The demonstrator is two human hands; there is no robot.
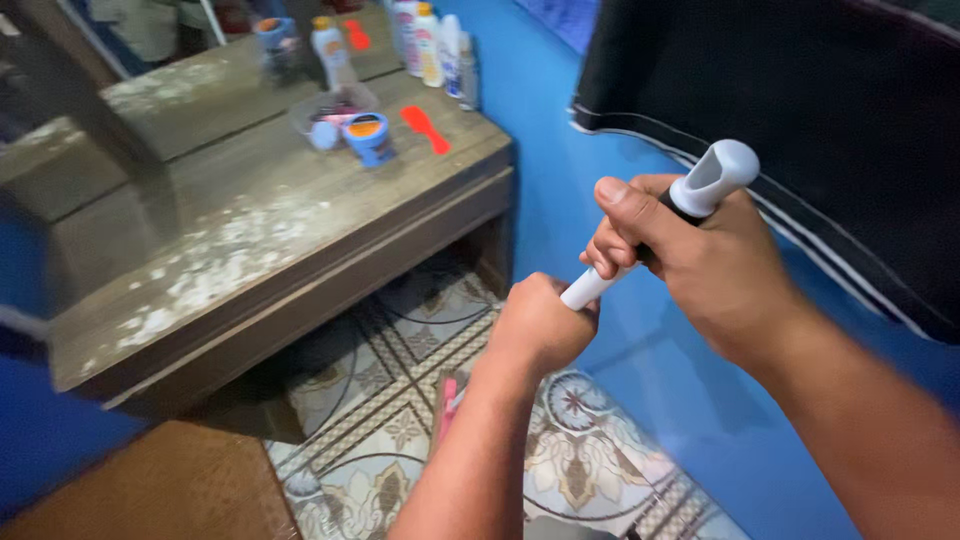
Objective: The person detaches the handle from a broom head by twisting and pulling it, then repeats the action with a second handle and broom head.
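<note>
Both hands gripped one long handle point(640, 250) held out over the patterned tile floor point(400, 400), near the blue wall point(560, 120). The right hand point(690, 260) was clenched around its upper part, just below a white looped end; the left hand point(540, 325) was fisted around the white shaft lower down. It looked stiff, light and smooth (likely plastic, so perhaps slippery), best held at the dark grip section. What hung below the left fist was hidden. To the left stood a worn wooden table point(260, 260) with a blue jar point(368, 137), bottles point(430, 40) and a red brush point(425, 128).
</note>
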